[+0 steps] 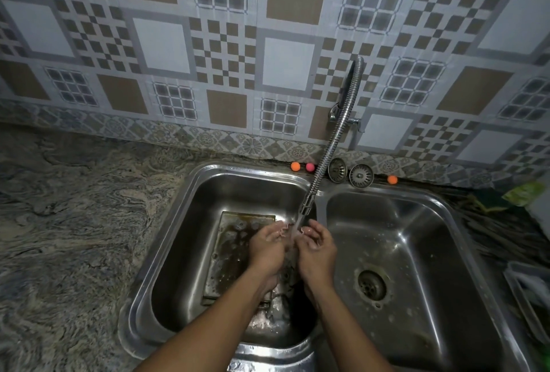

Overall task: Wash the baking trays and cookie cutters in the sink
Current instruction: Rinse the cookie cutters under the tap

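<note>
I am looking down into a double sink point(320, 193) set in a marbled stone counter point(74, 223). The left hand point(268, 242) and the right hand point(317, 245) are hovering side by side over the left basin point(178, 252), just below the nozzle of the coiled metal tap hose point(336, 139), which is bending down from the tiled wall point(163, 44). Water point(296, 227) is running between the two hands and wetting the fingertips. Both hands are cupped with loosely curved fingers, palms turned toward each other, and neither is grasping anything. The baking tray point(229, 252) is lying flat on the floor of the left basin, under and to the left of the hands, its dark surface spotted with drops and stains; its near right part is hiding behind the forearms. The right basin point(431, 252) is showing its drain point(371, 284) and scattered droplets. Two metal strainers point(361, 175) are leaning on the ledge behind the sink, beside two orange balls point(295, 166) and a pink ball point(310, 166). A rack point(529, 291) is sitting at the right edge.
</note>
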### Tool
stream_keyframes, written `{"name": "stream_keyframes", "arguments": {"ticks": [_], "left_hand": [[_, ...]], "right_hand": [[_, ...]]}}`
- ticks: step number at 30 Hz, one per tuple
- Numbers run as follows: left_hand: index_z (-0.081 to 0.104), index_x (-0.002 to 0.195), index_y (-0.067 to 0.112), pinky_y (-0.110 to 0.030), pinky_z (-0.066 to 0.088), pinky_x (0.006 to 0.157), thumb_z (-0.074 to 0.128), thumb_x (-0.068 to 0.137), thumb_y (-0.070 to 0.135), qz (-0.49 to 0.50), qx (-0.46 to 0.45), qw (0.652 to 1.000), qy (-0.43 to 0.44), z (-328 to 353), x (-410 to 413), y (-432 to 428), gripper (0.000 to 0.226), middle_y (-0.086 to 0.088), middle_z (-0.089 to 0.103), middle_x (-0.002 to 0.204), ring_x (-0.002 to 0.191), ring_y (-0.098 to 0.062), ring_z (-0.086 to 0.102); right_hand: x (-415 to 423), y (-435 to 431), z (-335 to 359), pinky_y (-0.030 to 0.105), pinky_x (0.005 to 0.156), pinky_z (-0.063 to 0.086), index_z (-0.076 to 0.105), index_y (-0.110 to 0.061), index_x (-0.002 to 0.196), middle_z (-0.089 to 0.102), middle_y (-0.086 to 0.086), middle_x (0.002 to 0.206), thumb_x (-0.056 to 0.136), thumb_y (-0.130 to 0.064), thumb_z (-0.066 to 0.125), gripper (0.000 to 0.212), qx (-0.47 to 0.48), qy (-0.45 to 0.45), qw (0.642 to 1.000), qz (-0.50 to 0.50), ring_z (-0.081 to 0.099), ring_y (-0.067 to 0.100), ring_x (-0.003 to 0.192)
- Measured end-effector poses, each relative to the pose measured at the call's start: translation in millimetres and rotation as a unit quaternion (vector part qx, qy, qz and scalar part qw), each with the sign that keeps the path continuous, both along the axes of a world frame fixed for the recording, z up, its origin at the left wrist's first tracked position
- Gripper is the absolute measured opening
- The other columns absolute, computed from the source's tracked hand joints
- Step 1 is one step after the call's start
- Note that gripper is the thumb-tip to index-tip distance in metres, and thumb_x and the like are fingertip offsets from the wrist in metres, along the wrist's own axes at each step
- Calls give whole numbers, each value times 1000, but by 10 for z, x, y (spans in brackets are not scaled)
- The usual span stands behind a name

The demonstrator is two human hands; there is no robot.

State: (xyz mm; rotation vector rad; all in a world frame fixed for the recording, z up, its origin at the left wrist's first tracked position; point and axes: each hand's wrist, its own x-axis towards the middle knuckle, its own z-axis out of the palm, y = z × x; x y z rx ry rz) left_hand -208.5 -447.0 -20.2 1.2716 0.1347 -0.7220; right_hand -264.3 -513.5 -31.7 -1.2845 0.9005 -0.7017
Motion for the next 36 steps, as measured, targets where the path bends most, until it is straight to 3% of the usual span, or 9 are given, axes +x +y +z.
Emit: {"name": "stream_keyframes", "arguments": {"ticks": [4, 7, 10, 15, 21, 25, 28, 31, 36], "left_hand": [[68, 102, 14, -44, 61, 74, 68, 84, -8, 1, 73, 995, -73, -29, 64, 27, 28, -7, 73, 102, 84, -22, 73], [73, 83, 16, -30, 59, 66, 74, 80, -2, -7, 167, 964, -205, -40, 65, 38, 19, 0, 74, 85, 72, -8, 70], [74, 84, 13, -13, 50, 55, 70, 81, -5, 11, 158, 970, -186, -9, 70, 76, 18, 1, 74, 81, 63, 1, 67], [75, 78, 18, -23, 57, 64, 58, 82, -18, -11, 91, 989, -119, 52, 127, 22, 40, 1, 75, 81, 74, -13, 69], [70, 71, 7, -20, 53, 61, 79, 76, 1, -11, 86, 975, -207, 118, 84, 4, 13, -7, 71, 69, 63, -8, 65], [66, 94, -1, -28, 52, 46, 68, 81, -12, -6, 41, 996, -78, 157, 68, -24, 17, -12, 70, 74, 50, -19, 61], [58, 81, 1, -22, 39, 35, 64, 83, -12, -13, 88, 994, -67, 140, 111, -59, 14, -15, 57, 53, 32, -18, 46], [64, 73, 3, -24, 48, 44, 68, 78, -13, 6, 95, 994, -61, 129, 122, -39, 17, -15, 67, 64, 50, -20, 59], [63, 107, -8, -24, 57, 56, 63, 84, -15, -10, -59, 996, 67, 148, 86, 5, 24, -18, 73, 83, 62, -20, 67]], "right_hand": [[-47, 57, -97, 18, 72, 55, 70, -21, 97, 73, 2, 96, 86, 1, 66, 26, -81, 50, 995, 34, 70, 6, 84], [-70, 83, -124, 24, 65, 54, 67, -26, 80, 69, -6, 82, 85, -9, 71, 18, -173, 75, 982, 23, 66, 7, 74], [-72, 120, -119, 31, 59, 51, 61, -25, 78, 65, -5, 73, 87, -21, 69, 13, -237, 82, 967, 53, 62, 11, 66], [-88, 190, 20, 27, 54, 48, 60, -13, 74, 64, 0, 65, 83, -17, 76, 19, -149, 1, 988, 33, 59, 11, 57], [-19, 34, 168, 27, 51, 42, 57, -10, 77, 60, 3, 63, 91, -25, 67, 22, -139, 43, 989, 2, 51, 5, 53], [-29, 8, 201, 22, 42, 37, 57, -5, 84, 55, 8, 59, 97, -12, 57, 14, 18, -22, 998, 49, 47, 10, 44], [-47, 112, 190, 21, 42, 39, 60, -4, 84, 58, 9, 58, 94, -11, 62, 12, 43, -33, 995, 79, 49, 10, 45], [19, 187, 240, 20, 48, 42, 63, -4, 73, 62, 1, 56, 88, -11, 69, 18, -2, -32, 997, 67, 53, 7, 49], [147, -34, 175, 23, 44, 38, 68, -3, 85, 57, 7, 57, 94, -4, 57, 14, 105, -59, 993, 4, 45, 14, 50]]}}
